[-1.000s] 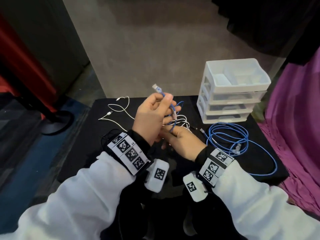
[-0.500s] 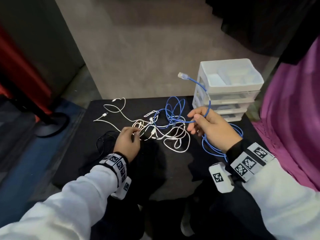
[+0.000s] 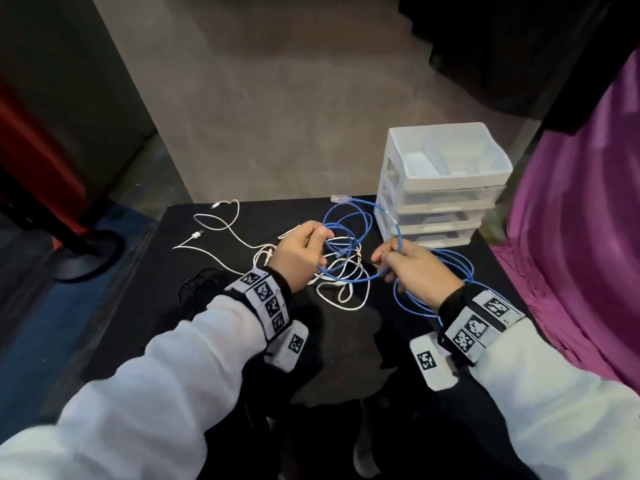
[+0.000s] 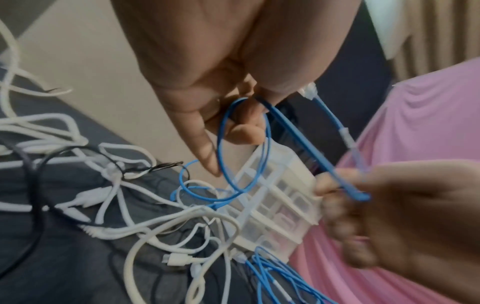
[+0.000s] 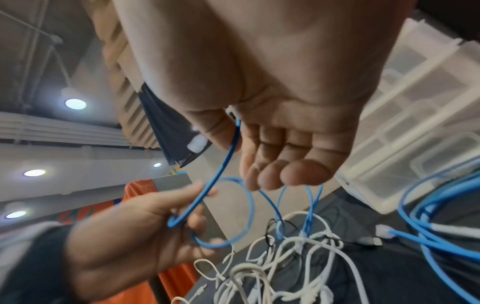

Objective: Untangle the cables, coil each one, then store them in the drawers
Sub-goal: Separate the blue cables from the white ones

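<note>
Two hands: left hand (image 3: 302,255) and right hand (image 3: 412,268) each pinch the blue cable (image 3: 349,278).
Span: cable sags between them — running left-right, tail on the bench (image 3: 207,341) by the right.

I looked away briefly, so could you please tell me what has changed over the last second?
The left hand left the white cables and took hold of the blue cable, forming a loop with the right hand, which kept its grip. The blue plug end dropped lower. The drawer unit stayed put.

White sleeves (image 3: 166,386), black cuffs, wristbands (image 3: 268,303) (checkered square markers).
</note>
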The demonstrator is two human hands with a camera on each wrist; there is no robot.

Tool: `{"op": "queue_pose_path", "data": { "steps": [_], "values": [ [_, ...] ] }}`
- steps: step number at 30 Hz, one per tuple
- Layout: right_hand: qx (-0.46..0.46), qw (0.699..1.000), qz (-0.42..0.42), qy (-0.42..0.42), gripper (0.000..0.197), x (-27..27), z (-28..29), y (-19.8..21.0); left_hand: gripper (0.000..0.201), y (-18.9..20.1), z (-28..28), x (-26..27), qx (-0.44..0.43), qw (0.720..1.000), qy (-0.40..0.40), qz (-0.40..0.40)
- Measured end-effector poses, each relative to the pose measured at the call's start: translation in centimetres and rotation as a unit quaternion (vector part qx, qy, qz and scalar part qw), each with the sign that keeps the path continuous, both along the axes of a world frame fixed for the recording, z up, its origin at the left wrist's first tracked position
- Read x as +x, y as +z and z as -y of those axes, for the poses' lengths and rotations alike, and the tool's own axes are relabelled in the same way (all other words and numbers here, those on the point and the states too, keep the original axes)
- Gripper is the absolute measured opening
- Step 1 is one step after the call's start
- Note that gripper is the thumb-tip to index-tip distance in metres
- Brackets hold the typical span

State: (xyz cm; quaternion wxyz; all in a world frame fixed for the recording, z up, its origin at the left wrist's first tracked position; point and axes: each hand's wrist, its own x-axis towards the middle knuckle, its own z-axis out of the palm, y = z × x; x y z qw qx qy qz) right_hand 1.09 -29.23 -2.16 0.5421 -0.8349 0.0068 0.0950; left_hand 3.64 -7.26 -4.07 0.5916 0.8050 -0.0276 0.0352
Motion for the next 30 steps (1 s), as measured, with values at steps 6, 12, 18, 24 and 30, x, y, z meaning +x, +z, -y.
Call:
{"op": "queue_pose_path", "data": {
  "steps": [6,12,18,24,30],
  "values": [
    [0.194,0.970,-0.097,-0.110,0.049,4.0,-2.9,-2.9,0.021,1.4,0.6,-2.3,-0.012,0.999,-0.007,0.044],
    [0.264,0.941,-0.143,-0.156,0.055,6.7,-5.1,-6.1,0.021,1.0,0.4,-3.7,0.010,0.999,0.033,0.017],
    [0.243,0.948,-0.122,-0.166,0.031,8.0,-5.7,-7.2,0.022,-0.8,-0.9,-3.6,-0.004,0.997,0.078,-0.003],
    [0.163,0.979,-0.051,-0.108,0.024,7.7,-5.9,-6.0,0.024,-1.9,-1.9,-2.4,-0.043,0.990,0.121,-0.051],
    [0.243,0.966,0.061,-0.066,0.028,6.4,-5.4,-0.8,0.024,-2.5,-2.8,-2.2,-0.142,0.975,0.133,-0.110]
  ]
}}
